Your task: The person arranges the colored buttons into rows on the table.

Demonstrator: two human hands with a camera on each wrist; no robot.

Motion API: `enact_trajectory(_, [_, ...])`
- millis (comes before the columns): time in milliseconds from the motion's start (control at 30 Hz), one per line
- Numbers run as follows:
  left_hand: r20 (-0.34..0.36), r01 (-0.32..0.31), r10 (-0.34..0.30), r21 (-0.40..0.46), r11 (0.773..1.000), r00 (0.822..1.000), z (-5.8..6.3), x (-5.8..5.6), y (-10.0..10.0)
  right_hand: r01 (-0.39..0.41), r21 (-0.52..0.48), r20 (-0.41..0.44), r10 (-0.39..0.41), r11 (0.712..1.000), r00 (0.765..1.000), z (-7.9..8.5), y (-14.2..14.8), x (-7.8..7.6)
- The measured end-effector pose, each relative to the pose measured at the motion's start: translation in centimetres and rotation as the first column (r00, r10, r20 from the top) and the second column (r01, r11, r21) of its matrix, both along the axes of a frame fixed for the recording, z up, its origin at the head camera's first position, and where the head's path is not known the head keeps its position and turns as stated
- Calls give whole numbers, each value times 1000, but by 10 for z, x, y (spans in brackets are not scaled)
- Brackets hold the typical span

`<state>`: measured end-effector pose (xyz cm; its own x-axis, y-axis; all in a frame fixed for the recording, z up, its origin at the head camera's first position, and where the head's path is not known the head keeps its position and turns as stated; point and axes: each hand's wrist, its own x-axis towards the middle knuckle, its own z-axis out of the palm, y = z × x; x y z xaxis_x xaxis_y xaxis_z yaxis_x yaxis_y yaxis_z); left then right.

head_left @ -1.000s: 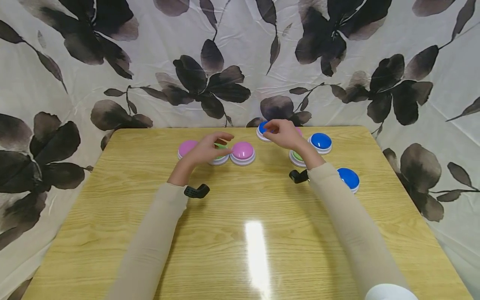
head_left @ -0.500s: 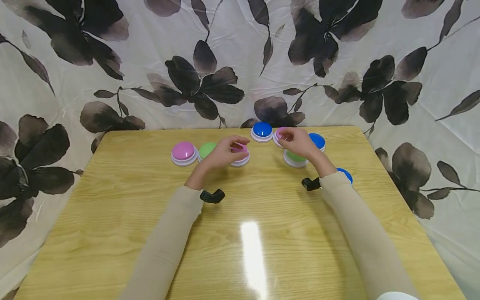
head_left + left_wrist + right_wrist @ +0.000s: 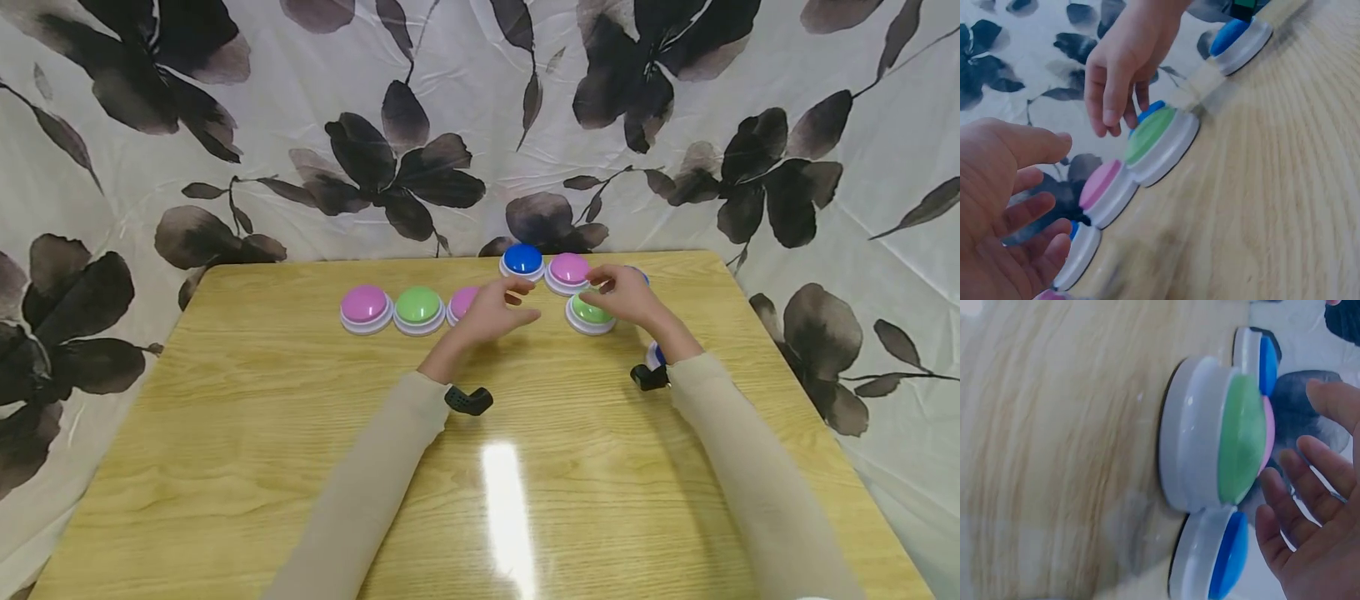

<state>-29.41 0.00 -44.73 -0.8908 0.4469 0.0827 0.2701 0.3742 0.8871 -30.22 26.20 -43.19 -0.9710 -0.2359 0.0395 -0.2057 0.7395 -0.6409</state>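
Both hands are shifting toward the person's right compared with a moment ago: the left hand is moving across the pink button it was covering and leaving the row's green button in plain sight, while the right hand is coming off the back pink button to the nearer green one. Closest to me, two beige sleeves are stretching over the wood-grain desk, where a white glare is shining between them. Black wrist cameras are jutting out at the cuffs, and a blue button is showing in part behind the right one. Further up, the left hand is hovering with its fingers wide, thumb well apart from the rest, partly hiding the row-end pink button; a green button and another pink one are sitting to its left, side by side. The right hand is hanging just above the right-hand green button, its fingers loosely bent and parted. Behind that, the back pink button is resting just beside the far blue button, and a further blue one is peeking out past the right hand. A dark-flowered cloth is hanging beyond.
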Motion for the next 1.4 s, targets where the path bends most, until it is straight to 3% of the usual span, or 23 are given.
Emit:
enact_trajectory(200, [60,6,-4,-46,999,998,-18,9,19,-16,23,24,15,1000,1000,-17,14,5])
enact_trajectory(300, [56,4,0,-61,998,998,-26,10,27,-8,24,52,7,1000,999,-20,18,8])
enact_trajectory(600, [-30,-37,33,-134,990,999,-37,8,51,4,102,154,-19,995,988,-17,31,11])
enact_trajectory(800, [-92,-95,80,-174,980,993,-44,4,63,3,82,207,-20,997,978,-20,37,14])
enact_trajectory(1400, [-255,-169,91,-304,938,963,-50,-11,80,1,-9,156,0,1000,988,-26,36,11])
